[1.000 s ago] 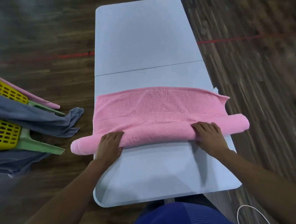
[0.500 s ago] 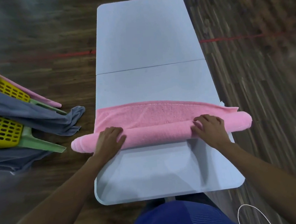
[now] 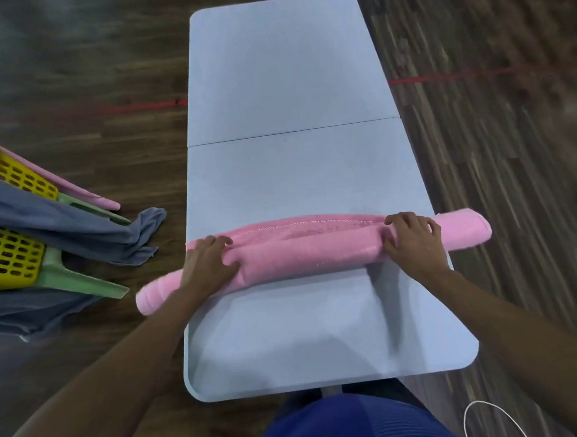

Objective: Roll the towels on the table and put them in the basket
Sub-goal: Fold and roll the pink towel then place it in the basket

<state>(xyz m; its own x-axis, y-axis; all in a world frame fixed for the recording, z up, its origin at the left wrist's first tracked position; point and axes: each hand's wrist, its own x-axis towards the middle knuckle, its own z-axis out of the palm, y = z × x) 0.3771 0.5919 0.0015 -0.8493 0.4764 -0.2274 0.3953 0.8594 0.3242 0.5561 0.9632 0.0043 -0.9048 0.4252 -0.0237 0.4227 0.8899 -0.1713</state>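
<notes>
On the wooden floor left of the table, a yellow basket (image 3: 8, 261) with slotted walls sits at the frame's edge. A grey cloth (image 3: 76, 229) is draped across it and trails toward the table's left edge. The pink towel (image 3: 310, 252) lies across the near half of the table (image 3: 281, 82) as a thick roll, with only a narrow stitched hem flat along its far side. Both of its ends overhang the table, the left one past the left edge and the right one past the right edge. The left hand (image 3: 208, 263) grips the roll at the left edge, fingers curled over its top and thumb on the near side. The right hand (image 3: 413, 240) grips it the same way near the right edge. A thin white cable (image 3: 478, 406) loops on the floor by the table's near right corner.
</notes>
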